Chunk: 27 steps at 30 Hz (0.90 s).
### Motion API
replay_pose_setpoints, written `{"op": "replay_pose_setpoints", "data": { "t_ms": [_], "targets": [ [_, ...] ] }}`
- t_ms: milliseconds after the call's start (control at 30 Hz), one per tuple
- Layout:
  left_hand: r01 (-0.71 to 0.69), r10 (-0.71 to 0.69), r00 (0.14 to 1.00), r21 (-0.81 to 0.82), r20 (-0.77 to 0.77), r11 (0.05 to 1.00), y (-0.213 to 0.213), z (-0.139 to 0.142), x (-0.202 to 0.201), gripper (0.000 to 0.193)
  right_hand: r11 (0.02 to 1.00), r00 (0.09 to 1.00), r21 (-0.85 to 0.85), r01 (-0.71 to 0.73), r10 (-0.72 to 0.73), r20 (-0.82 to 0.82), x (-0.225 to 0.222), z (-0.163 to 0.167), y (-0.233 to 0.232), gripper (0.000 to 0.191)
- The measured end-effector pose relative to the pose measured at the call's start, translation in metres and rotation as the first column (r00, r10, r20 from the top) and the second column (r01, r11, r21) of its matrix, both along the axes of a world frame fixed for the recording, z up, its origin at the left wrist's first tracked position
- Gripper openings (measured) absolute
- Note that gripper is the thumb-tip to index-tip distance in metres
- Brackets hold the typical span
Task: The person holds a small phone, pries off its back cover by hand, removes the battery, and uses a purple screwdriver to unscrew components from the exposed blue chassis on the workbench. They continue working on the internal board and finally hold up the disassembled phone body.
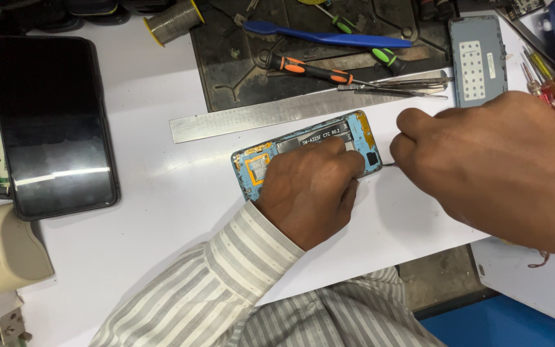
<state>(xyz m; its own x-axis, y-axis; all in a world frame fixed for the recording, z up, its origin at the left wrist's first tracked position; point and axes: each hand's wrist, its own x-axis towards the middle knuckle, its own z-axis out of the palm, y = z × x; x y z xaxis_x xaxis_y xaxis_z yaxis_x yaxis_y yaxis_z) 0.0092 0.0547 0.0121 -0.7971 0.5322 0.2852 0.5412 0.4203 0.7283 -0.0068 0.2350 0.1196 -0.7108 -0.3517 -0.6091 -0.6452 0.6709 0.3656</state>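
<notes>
Left hand (313, 193) atop opened phone (306, 154) — right hand (489, 160) just beside.

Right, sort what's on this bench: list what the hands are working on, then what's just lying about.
In hand:
- opened blue phone frame, held down by the left hand
- thin metal tool in the right hand

Lying about:
- steel ruler
- black phone screen
- blue toothbrush
- orange-handled screwdriver
- solder spool
- grey back cover

The left hand (313, 193) wears a grey-and-white striped sleeve.
</notes>
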Motion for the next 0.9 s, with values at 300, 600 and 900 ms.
{"op": "replay_pose_setpoints", "data": {
  "t_ms": [300, 600, 900],
  "targets": [
    [-0.003, 0.004, 0.999, 0.015, -0.037, 1.000, -0.001, 0.001, 0.001, 0.008, 0.889, 0.995, -0.457, 0.035, -0.076, -0.071, 0.004, -0.010, 0.020, 0.027],
    [0.005, -0.005, 1.000, 0.016, -0.026, 1.000, -0.001, 0.000, 0.000, 0.008, 0.522, 0.941, -0.849, 0.077, -0.319, -0.111, 0.032, -0.029, 0.051, 0.033],
    [0.006, -0.005, 1.000, 0.024, -0.021, 1.000, -0.003, 0.000, 0.000, 0.009, 0.734, 0.907, -0.597, 0.323, -0.421, -0.027, 0.037, -0.022, 0.062, 0.024]
  ]
}}
